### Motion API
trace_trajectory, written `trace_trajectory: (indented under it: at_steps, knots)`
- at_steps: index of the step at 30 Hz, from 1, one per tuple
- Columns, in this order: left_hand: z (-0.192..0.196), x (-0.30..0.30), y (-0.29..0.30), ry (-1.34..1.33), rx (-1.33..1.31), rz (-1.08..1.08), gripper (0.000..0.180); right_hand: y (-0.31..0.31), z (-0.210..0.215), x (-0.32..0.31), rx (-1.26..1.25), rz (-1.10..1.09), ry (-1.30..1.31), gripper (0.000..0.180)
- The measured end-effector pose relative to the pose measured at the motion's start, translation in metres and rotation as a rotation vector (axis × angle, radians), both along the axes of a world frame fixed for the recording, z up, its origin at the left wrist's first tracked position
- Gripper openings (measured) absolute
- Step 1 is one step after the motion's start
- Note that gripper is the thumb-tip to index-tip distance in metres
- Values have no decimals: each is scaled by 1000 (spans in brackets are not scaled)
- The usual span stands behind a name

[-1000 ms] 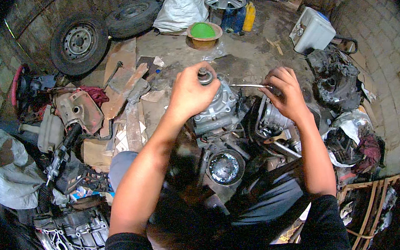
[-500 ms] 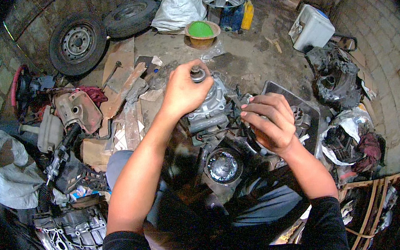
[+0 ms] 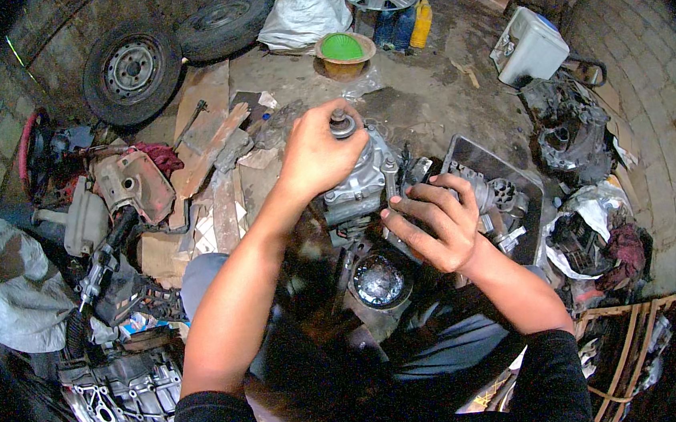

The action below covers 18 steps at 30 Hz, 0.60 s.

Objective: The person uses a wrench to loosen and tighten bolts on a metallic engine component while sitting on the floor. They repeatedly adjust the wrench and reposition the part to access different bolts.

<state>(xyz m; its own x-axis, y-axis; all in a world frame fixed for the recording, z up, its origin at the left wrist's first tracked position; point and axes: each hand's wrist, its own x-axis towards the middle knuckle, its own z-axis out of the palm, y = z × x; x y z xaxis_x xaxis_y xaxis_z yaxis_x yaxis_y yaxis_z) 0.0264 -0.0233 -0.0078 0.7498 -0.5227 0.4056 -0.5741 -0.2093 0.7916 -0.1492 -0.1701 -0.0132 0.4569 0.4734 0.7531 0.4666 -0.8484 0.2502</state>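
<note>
Around the middle of the view, read as a clock face, the left hand (image 3: 319, 148) sits at twelve o'clock, its fingers wrapped closely about a round metal fitting (image 3: 342, 125). The fitting's stubby top pokes up between thumb and forefinger; whether it joins anything below is hidden by the fist. Just beside and under that hand, toward one o'clock, stands a grey metal casing (image 3: 358, 185). A slim spanner-like tool (image 3: 390, 176) runs along the casing's three o'clock edge.

The right hand (image 3: 439, 222) hovers a little past three o'clock, back upward, fingers spread and bent. Its fingertips reach the tool's lower end, but the thumb is out of sight, so I cannot tell whether they grip it. Beyond this hand, at three o'clock, a dark tray (image 3: 488, 158) holds metal parts (image 3: 505, 194). At five o'clock is a round part (image 3: 381, 281) with a glossy, mottled middle.

Farther out, a green basin (image 3: 341, 47) rests in a brownish one at twelve, a white container (image 3: 537, 49) stands at two, an engine block piece (image 3: 126, 410) lies near eight, and a tyre (image 3: 169, 73) leans at ten.
</note>
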Motion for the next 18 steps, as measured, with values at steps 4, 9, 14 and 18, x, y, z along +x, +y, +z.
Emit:
trace_trajectory:
  at_steps: [4, 9, 14, 18]
  knots:
    - [-5, 4, -2, 36, -3, 8, 17, -1, 3, -5, 1, -25, -29, 21]
    - [-7, 6, -2, 31, -29, -8, 19, -6, 0, -2, 0, -54, -33, 24]
    - [-5, 5, -2, 13, -3, -21, 14, -6, -1, 0, -15, -42, -34, 26]
    - [-3, 3, -1, 5, -21, -16, 16, -6, -2, -1, -15, -40, -27, 26]
